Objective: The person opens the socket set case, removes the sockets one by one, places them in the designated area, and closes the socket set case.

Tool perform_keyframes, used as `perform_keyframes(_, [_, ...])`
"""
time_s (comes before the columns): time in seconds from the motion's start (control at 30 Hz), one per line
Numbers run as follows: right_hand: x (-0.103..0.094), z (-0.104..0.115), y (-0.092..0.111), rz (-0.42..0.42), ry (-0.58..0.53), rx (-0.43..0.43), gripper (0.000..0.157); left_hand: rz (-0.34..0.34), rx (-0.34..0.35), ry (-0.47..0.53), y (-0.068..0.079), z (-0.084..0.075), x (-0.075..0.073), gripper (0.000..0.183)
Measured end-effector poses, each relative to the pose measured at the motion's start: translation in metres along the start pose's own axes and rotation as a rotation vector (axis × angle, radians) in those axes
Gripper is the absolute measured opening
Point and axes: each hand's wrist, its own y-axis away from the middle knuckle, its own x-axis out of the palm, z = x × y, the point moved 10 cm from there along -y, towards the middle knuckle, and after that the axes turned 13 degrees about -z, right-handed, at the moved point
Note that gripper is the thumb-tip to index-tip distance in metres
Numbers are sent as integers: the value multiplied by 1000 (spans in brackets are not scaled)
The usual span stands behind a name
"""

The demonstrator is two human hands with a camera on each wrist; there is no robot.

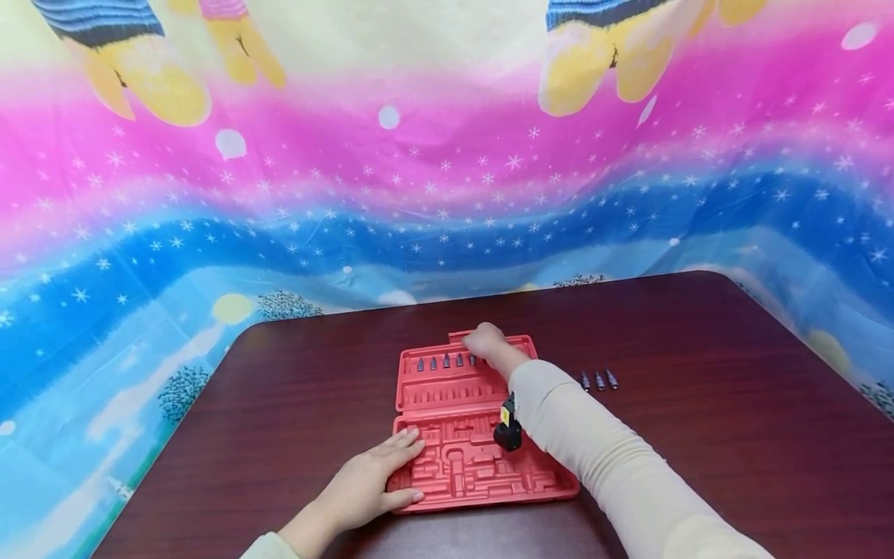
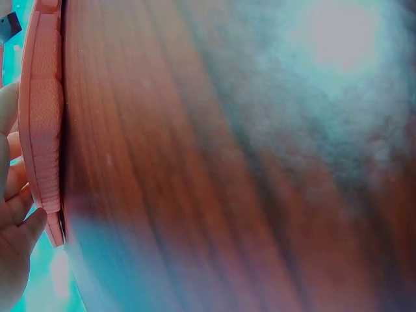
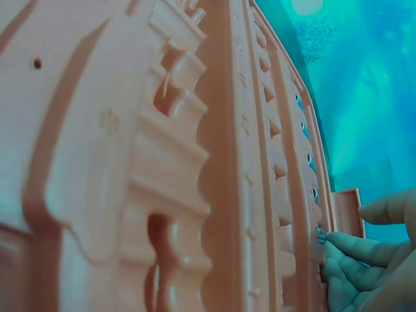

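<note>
The red moulded bit case (image 1: 457, 470) lies unfolded on the dark wood table (image 1: 719, 373); in its far half stands a row of five driver bits (image 1: 446, 361), set from that half's left side toward its middle; three loose driver bits (image 1: 599, 381) lie just right of the case, side by side and apart from it.

The left hand (image 1: 366, 477) rests on the case's near left corner, its fingers extended over the rim and the thumb spread away from them at the front edge, clamped on nothing; the right hand (image 1: 489, 343) reaches to the case's far half, where, in the right wrist view, one straight fingertip (image 3: 335, 240) touches the bit at the row's end while the digit above it stands apart.

The step in hand looks like pressing that fifth bit into its slot, the left hand steadying the case; whether it is fully seated I cannot tell; the next move probably calls for a firm push, then a reach rightward for a loose bit.
</note>
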Motion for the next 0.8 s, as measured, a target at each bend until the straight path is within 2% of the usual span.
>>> perform_keyframes(0.23, [1, -7, -6, 2, -90, 60, 14, 2, 1, -12, -1, -1, 0, 63])
perform_keyframes(0.37, [2, -8, -8, 7, -100, 68, 11, -1, 4, -18, -1, -1, 0, 62])
perform_keyframes(0.43, [3, -8, -9, 23, -97, 55, 12, -4, 5, -20, -1, -1, 0, 61])
perform_keyframes(0.6, [8, -4, -9, 88, -84, -25, 25, -4, 0, -17, -1, -1, -1, 61])
perform_keyframes(0.73, [7, -2, -5, 127, -87, -57, 9, 8, -9, -16, -1, -1, 0, 63])
perform_keyframes(0.8, [7, -1, -3, 144, -87, -67, 9, 14, -13, -16, -1, 0, 0, 63])
